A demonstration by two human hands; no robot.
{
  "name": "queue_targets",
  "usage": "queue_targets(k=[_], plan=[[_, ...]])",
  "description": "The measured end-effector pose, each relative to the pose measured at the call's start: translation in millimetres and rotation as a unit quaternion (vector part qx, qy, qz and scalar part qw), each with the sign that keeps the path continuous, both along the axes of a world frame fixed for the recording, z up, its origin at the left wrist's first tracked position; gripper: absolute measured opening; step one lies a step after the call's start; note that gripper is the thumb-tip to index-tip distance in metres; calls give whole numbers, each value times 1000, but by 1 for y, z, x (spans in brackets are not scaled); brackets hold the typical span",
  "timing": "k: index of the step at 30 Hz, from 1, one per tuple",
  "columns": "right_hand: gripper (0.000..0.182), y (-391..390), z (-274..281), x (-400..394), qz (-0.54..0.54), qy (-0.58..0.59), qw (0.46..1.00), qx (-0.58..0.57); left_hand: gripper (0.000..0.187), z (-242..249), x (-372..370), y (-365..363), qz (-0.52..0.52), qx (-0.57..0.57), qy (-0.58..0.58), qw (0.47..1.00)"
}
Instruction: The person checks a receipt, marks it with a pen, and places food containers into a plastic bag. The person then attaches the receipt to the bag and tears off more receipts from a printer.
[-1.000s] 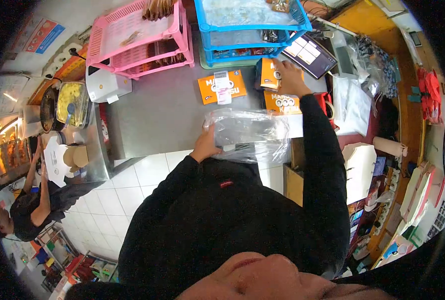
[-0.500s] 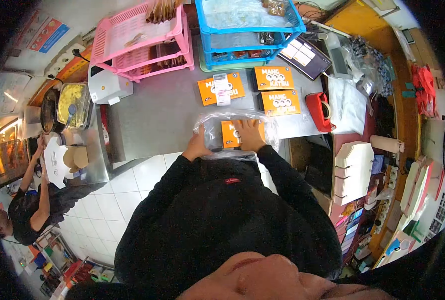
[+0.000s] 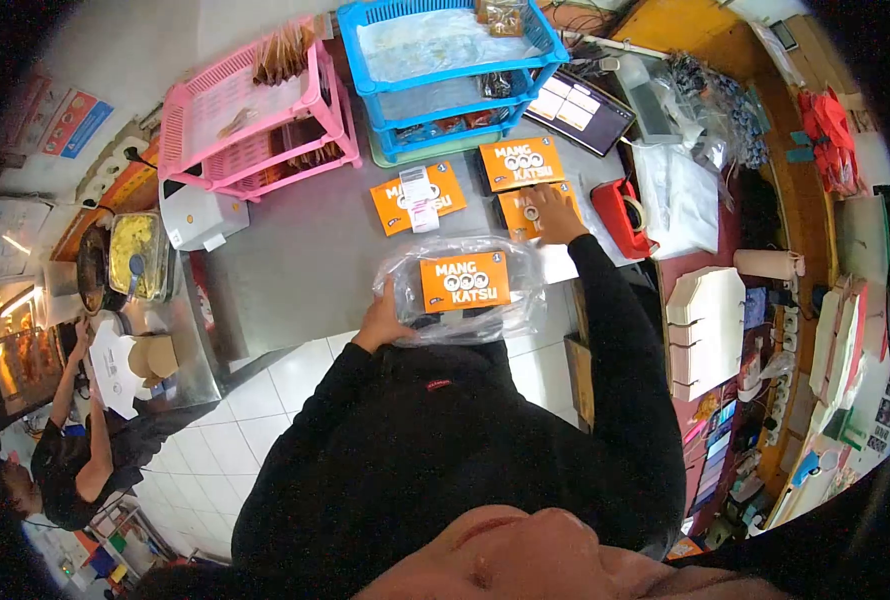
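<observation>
An orange box lettered "MANG KATSU" (image 3: 465, 281) lies inside a clear plastic bag (image 3: 527, 290) at the counter's near edge. My left hand (image 3: 381, 320) pinches the left side of this bag, thumb toward me. Farther back and to the right, my right hand (image 3: 562, 216) lies over a second orange box (image 3: 518, 216), fingers across its top face and thumb by its near edge. Right behind that one is a third orange box (image 3: 521, 163). Another box (image 3: 390, 207) to the left carries a white printed label (image 3: 418, 198).
Pink (image 3: 255, 130) and blue (image 3: 445, 75) tiered racks stand at the back of the counter. A tablet (image 3: 580, 110) and a red tape dispenser (image 3: 620, 215) are on the right. A white label printer (image 3: 203, 212) sits left. At far left a person (image 3: 75, 455) handles a white carton (image 3: 115, 365).
My right hand has left the bagged box and moved back and right onto another orange box. My left hand stays at the bag's left side. The view has shifted slightly.
</observation>
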State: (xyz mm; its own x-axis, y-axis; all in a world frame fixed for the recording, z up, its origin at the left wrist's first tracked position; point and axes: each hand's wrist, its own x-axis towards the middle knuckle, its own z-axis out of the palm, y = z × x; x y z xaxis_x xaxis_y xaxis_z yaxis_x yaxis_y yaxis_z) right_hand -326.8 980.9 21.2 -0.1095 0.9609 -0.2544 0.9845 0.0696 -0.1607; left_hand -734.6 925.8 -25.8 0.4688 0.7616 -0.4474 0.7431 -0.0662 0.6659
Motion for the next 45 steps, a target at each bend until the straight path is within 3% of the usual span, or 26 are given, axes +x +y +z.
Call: queue_targets(k=[3,5,8,10,14,16,17,19,20,21,22,23,24,25,26,27,29,31,33,35,36,37,38,39,42,45], plan=[[96,7,-6,10,60,-56,996,21,133,7,3,5,-8,-12,2,1000],[97,5,-25,7,59,-54,991,111,132,16,3,3,-12,-19,10,1000],[98,6,-6,5,7,-54,998,-9,130,28,9,8,-12,-10,-25,1000],[96,-1,20,-4,-3,-38,999,-4,129,33,12,11,-3,8,-51,999],[93,-26,88,-47,-48,47,982,177,130,43,10,12,-19,17,-60,998],[93,-35,106,-75,24,182,956,230,131,43,10,17,-61,-25,-76,995],[97,-37,111,-94,55,293,936,186,134,31,8,16,-71,-11,-92,993],[93,-58,96,-128,79,388,900,184,109,11,6,21,-158,63,-86,982],[90,-65,96,-138,76,366,921,110,90,30,9,23,-77,-129,-213,965],[96,-71,78,-148,79,292,950,83,101,22,5,26,-67,-171,-235,954],[103,-77,55,-154,80,221,971,49,139,8,6,23,-86,-71,-250,962],[103,-81,42,-155,90,160,981,63,139,21,-6,24,-83,-55,-81,992],[103,-84,36,-156,102,99,987,72,141,20,-10,23,-83,-74,-154,982],[105,-84,39,-155,84,101,990,49,143,3,-15,24,-95,-79,-101,987],[104,-83,36,-153,76,78,993,35,143,-8,-20,20,-92,-88,-189,974],[97,-85,41,-150,83,72,992,58,142,9,-16,18,-75,-158,-167,970],[89,-75,42,-134,87,65,991,82,138,7,-11,17,-93,-104,-138,981],[78,-36,32,-115,100,290,952,13,136,14,1,15,-92,-62,-153,982],[65,9,44,-79,64,243,961,116,131,26,8,12,-84,-25,-98,991],[64,59,-1,-35,31,141,966,213,129,52,25,5,-73,1,-86,994],[61,79,-8,-21,-18,10,992,128,128,60,28,4,-78,27,-82,993],[57,103,-42,0,-45,12,991,128,129,48,25,5,-93,50,-73,992],[54,117,-62,17,-10,-74,984,164,129,55,25,3,-80,53,-64,993],[53,119,-45,19,-12,-130,988,87,130,65,30,0,-76,35,-70,994],[57,128,-59,18,-30,-213,967,136,130,68,34,1,-73,31,-91,993],[74,107,-40,6,-10,-156,982,104,124,66,33,1,-68,54,-87,992]])
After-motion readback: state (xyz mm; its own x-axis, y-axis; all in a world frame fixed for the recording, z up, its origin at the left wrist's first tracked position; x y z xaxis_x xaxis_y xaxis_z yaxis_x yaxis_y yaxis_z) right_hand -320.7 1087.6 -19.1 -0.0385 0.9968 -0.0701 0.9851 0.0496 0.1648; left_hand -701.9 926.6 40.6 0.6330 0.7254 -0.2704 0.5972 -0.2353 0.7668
